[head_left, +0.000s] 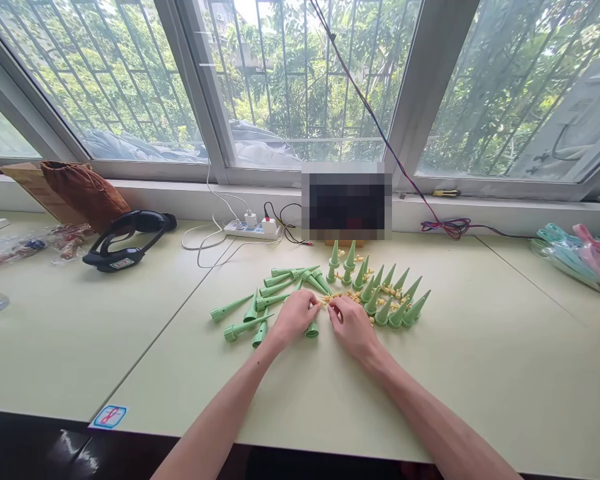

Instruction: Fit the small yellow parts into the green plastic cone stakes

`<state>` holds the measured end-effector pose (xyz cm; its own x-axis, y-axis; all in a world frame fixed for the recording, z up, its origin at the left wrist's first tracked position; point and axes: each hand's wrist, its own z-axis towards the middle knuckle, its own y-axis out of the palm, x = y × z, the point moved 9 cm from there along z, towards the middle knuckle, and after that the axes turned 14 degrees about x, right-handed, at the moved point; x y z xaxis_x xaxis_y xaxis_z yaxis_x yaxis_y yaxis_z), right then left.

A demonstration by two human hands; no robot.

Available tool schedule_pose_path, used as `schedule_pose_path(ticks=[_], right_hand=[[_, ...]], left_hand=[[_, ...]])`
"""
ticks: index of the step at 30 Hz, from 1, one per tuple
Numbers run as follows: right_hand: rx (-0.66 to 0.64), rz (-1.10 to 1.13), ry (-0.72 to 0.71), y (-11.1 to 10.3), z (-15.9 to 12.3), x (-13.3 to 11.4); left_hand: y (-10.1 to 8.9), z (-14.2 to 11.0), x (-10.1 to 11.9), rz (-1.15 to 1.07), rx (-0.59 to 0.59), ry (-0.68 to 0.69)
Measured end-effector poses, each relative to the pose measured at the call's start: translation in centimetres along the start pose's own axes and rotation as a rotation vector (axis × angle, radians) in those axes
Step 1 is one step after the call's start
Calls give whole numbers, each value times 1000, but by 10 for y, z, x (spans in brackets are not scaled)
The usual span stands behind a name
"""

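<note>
Head view: both hands worked low over the counter [505, 373], fingertips near each other, a small gap between.
Left hand [296, 312]: thumb and fingers drawn together beside small yellow pieces [344, 297]; whether it gripped one, could not tell.
Right hand [353, 325]: fingers curled inward at the same pieces; grip hidden, could not tell.
Yellow pieces: lay at and just beyond the fingertips, spreading right among the standing cones; the right hand was nearer to most.
Near cone [311, 330]: lay between the hands, closer to the left; broad end toward the person, long axis seemingly pointing away, upper part hidden.
Loose cones [245, 327]: left of the left hand, mostly on their sides, axes mixed, many tips rightward.
Standing cones [414, 311]: right of and beyond the right hand, tips up.
</note>
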<state>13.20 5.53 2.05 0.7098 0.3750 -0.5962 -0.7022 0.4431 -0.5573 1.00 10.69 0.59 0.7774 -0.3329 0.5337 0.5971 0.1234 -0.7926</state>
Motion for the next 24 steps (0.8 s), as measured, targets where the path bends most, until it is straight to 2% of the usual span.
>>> schedule_pose_path(ticks=[5,11,20,24], right_hand=[[14,16,11,-2,1,-1],[105,104,51,-9,2,0],[147,235,45,-14,3,-3],[184,267,53,-18,5,-4]], left_hand=[[-8,2,6,29,51,44],[-24,-1,28,-46,98,145],[-28,-12,47,-182,150,226],[-27,-14,51,-231,138,253]])
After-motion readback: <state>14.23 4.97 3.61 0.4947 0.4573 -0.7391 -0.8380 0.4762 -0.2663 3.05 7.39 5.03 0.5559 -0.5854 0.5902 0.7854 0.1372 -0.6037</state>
